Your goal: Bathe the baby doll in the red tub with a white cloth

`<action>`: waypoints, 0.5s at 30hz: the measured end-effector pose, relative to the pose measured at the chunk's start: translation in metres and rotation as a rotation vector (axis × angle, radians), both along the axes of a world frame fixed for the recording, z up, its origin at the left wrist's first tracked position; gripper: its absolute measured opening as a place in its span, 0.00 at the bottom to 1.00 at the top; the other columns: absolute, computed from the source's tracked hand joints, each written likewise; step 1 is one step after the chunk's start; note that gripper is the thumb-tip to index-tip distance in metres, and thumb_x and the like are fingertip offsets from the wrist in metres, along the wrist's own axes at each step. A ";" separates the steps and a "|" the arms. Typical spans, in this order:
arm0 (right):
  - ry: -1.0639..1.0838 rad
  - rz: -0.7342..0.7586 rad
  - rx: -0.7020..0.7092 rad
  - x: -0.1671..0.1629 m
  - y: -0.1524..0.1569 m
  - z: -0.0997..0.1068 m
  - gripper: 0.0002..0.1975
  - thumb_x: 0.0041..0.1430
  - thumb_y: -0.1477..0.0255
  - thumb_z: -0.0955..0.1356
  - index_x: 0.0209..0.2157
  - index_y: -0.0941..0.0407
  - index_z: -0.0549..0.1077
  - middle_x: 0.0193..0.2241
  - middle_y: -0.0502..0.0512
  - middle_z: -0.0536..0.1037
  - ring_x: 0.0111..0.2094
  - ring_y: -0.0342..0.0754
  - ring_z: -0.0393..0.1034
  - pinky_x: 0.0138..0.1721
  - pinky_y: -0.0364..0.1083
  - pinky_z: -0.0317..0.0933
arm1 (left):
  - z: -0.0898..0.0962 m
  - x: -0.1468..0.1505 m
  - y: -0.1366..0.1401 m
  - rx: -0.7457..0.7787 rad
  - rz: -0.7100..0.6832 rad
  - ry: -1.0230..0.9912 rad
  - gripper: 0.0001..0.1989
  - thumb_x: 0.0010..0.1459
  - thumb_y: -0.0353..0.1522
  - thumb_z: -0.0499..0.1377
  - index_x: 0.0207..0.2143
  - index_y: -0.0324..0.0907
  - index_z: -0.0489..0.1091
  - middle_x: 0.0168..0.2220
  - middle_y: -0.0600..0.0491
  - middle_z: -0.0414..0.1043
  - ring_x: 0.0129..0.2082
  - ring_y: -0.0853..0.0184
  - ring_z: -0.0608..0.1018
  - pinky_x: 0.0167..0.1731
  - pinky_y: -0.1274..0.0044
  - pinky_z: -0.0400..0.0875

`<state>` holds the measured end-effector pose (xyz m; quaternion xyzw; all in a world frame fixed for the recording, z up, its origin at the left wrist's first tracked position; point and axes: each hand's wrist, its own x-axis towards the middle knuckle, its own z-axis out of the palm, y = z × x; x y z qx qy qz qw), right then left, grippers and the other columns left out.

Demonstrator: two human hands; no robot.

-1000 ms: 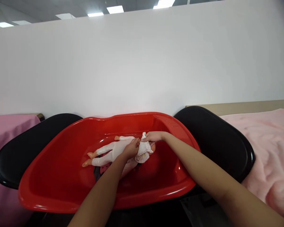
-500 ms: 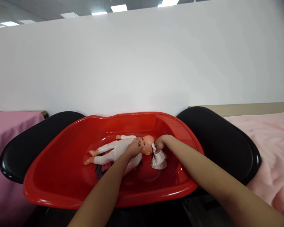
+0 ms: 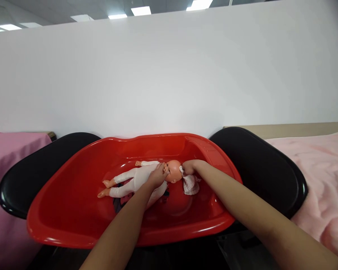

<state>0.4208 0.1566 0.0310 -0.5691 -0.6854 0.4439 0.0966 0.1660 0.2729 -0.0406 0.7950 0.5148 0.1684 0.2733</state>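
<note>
A baby doll (image 3: pixel 135 180) in a white suit lies on its back inside a red plastic tub (image 3: pixel 70 210), head to the right, feet to the left. My left hand (image 3: pixel 157 176) rests on the doll's chest and chin, fingers touching the face. My right hand (image 3: pixel 189 167) is closed around a small white cloth (image 3: pixel 190 183) and presses it against the top of the doll's bare head (image 3: pixel 174 171). The cloth hangs down beside the head.
The tub sits on a black oval stand (image 3: pixel 259 168) that sticks out on both sides. A light pink blanket (image 3: pixel 323 176) covers the surface to the right, a darker pink cloth (image 3: pixel 8 153) the left. A white wall (image 3: pixel 169 75) stands right behind.
A second ago the cloth covered the doll's face; my right hand has drawn it off to the right, baring the face, and now holds it at the crown. My left hand stays on the chest.
</note>
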 end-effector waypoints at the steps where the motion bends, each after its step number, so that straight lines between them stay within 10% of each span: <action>1: 0.001 0.031 -0.026 -0.009 0.021 0.002 0.18 0.60 0.61 0.65 0.50 0.50 0.74 0.44 0.59 0.81 0.44 0.58 0.77 0.43 0.50 0.73 | 0.000 -0.001 0.000 0.000 0.008 0.004 0.30 0.67 0.41 0.50 0.68 0.38 0.58 0.70 0.39 0.57 0.66 0.54 0.67 0.66 0.65 0.59; 7: 0.029 0.210 -0.133 -0.049 0.122 -0.009 0.16 0.57 0.58 0.71 0.34 0.59 0.74 0.30 0.53 0.77 0.31 0.46 0.73 0.35 0.43 0.71 | 0.009 0.003 -0.006 -0.003 0.045 0.006 0.23 0.70 0.40 0.47 0.61 0.40 0.64 0.67 0.39 0.63 0.65 0.54 0.68 0.63 0.63 0.62; 15: -0.165 0.323 -0.057 -0.045 0.126 -0.024 0.15 0.60 0.59 0.71 0.34 0.58 0.76 0.29 0.51 0.77 0.29 0.45 0.73 0.38 0.44 0.71 | 0.016 0.003 -0.012 -0.006 0.031 -0.015 0.24 0.69 0.40 0.49 0.62 0.40 0.63 0.67 0.39 0.62 0.62 0.53 0.71 0.61 0.63 0.65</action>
